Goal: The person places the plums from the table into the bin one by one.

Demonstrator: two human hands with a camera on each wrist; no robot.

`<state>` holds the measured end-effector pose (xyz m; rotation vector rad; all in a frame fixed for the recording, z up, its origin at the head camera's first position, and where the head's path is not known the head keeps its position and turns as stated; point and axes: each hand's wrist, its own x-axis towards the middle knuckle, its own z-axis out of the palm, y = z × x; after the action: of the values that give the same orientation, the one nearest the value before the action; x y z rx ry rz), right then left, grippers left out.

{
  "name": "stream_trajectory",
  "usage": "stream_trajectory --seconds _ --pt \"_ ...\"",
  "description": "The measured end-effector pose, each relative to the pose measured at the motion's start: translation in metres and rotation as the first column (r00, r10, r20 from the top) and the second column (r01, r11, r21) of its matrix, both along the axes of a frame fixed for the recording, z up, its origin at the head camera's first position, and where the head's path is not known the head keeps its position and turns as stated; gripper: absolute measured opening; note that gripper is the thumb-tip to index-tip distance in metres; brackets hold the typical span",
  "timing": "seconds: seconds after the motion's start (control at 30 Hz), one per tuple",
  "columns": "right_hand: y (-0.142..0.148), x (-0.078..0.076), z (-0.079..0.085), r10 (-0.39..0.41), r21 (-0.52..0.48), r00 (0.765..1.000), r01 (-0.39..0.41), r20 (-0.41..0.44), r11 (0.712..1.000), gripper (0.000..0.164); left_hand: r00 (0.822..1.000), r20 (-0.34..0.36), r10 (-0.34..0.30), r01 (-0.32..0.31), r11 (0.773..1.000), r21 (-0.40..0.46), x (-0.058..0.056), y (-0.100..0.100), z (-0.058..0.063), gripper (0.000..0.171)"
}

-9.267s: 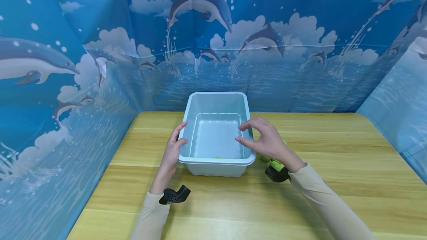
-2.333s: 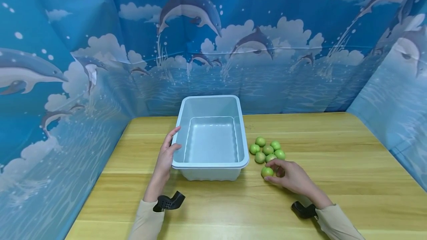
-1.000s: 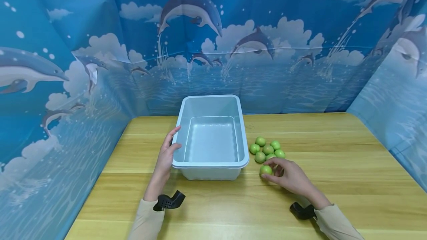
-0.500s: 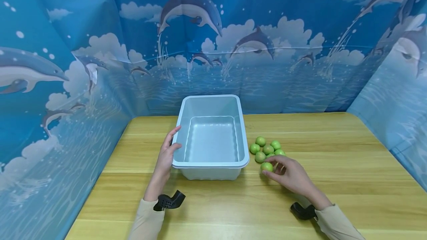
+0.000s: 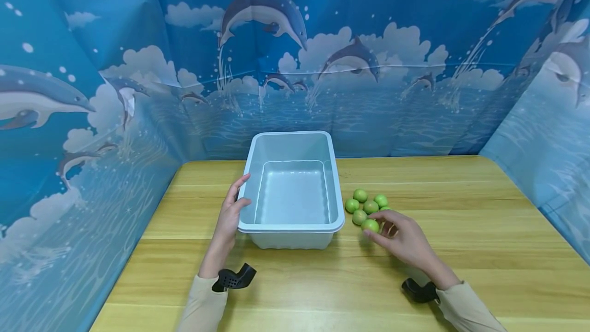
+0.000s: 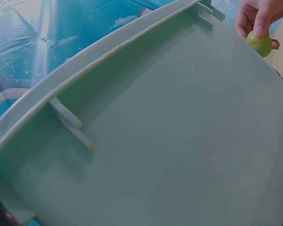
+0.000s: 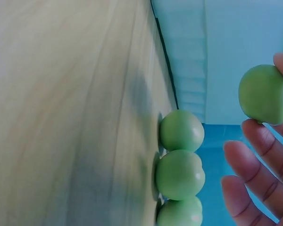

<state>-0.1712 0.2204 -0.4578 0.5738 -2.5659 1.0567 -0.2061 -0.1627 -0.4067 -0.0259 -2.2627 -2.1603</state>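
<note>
A pale blue-grey plastic bin (image 5: pixel 292 228) stands on the wooden table. My left hand (image 5: pixel 228 219) holds its left rim, thumb over the edge and another fingertip farther along it. To the bin's right, my right hand (image 5: pixel 405 237) pinches a small round green fruit (image 5: pixel 370 226) between thumb and fingertips. In the right wrist view this held fruit (image 7: pixel 264 94) is raised off the tabletop, its other fingers spread below. Just beyond lies a group of similar green fruits (image 5: pixel 371 206), part of it hidden by the right hand. The left wrist view is mostly bin wall (image 6: pixel 170 122).
The light wooden table (image 5: pixel 304 291) stretches to both sides. Blue dolphin-printed sheeting (image 5: pixel 392 111) closes off the back and sides. A black wrist camera (image 5: pixel 235 276) sits on the left forearm, and another black camera (image 5: pixel 418 291) on the right.
The right hand was above the bin at first, fingers parted. Later it came to the fruits and pinched one, which has since shifted slightly away toward the group. The left hand stays on the rim.
</note>
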Motion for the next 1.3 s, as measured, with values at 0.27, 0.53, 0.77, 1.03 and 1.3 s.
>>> stream_trajectory --seconds 0.27,0.53,0.77,1.03,1.3 --pt "-0.002 0.0 0.007 -0.001 -0.01 0.998 0.0 -0.062 1.0 0.029 0.999 -0.046 0.004 -0.004 1.0 -0.004 -0.001 0.0 -0.003 0.055" --pt "-0.003 -0.001 0.011 -0.009 -0.028 0.995 0.006 -0.1 1.0 0.029 1.0 -0.03 -0.005 0.005 1.0 0.002 0.0 -0.001 -0.002 0.054" --pt "-0.002 0.0 0.017 -0.009 -0.05 0.991 0.002 -0.135 0.999 0.032 1.0 -0.023 -0.008 0.008 1.0 0.002 0.001 0.0 0.0 0.054" --pt "-0.005 0.003 0.024 -0.005 -0.062 0.989 -0.004 -0.145 0.998 0.031 0.999 -0.041 -0.01 0.01 1.0 0.004 0.0 0.0 -0.001 0.054" --pt "-0.005 0.002 0.027 -0.003 -0.071 0.983 -0.01 -0.186 0.997 0.033 0.999 -0.041 -0.019 0.019 1.0 0.004 0.0 -0.001 -0.001 0.053"
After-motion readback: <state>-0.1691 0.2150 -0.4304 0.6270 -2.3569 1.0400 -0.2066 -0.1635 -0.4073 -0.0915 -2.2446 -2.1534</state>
